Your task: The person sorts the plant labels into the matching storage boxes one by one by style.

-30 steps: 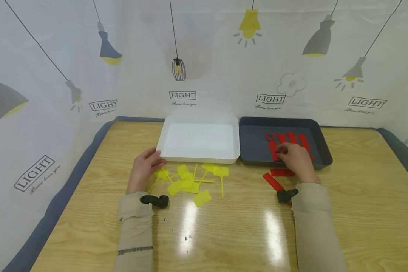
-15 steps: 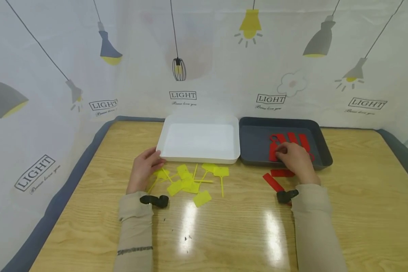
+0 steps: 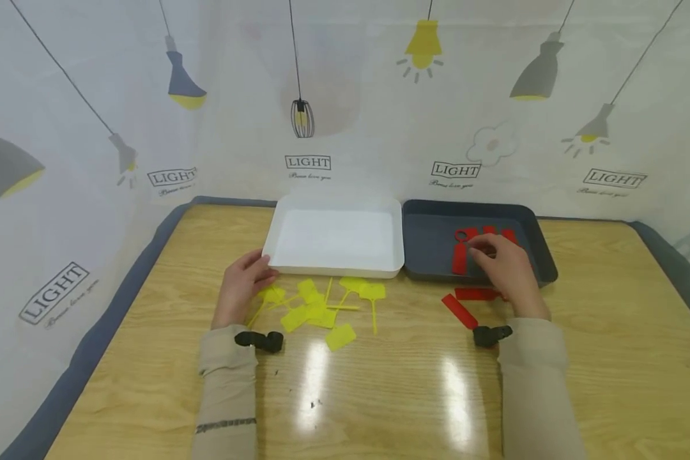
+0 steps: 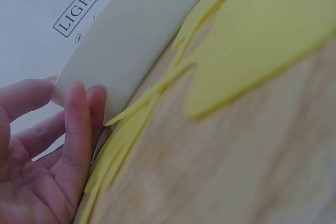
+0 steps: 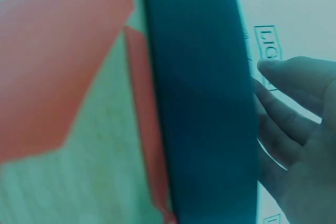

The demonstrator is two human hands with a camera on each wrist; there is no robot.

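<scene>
Left grip [image 3: 243,281] and right grip [image 3: 508,265] loosely spread, you're sitting partway: red tags [image 3: 460,258] in the dark tray [image 3: 430,249], stray reds [image 3: 459,311] and yellow tags [image 3: 341,337] outside.

Your sleeved left forearm [image 3: 227,396] and right forearm [image 3: 537,396] reach forward from the near edge, well apart and roughly parallel. Your left hand [image 3: 243,286] angles to the right, its fingers [image 4: 26,95] loosely bent. Your right hand [image 3: 507,265] reaches slightly farther and leans left, thumb [image 5: 296,80] and index finger curving toward each other around a gap; in the right wrist view, some of its fingertips are hidden.
</scene>
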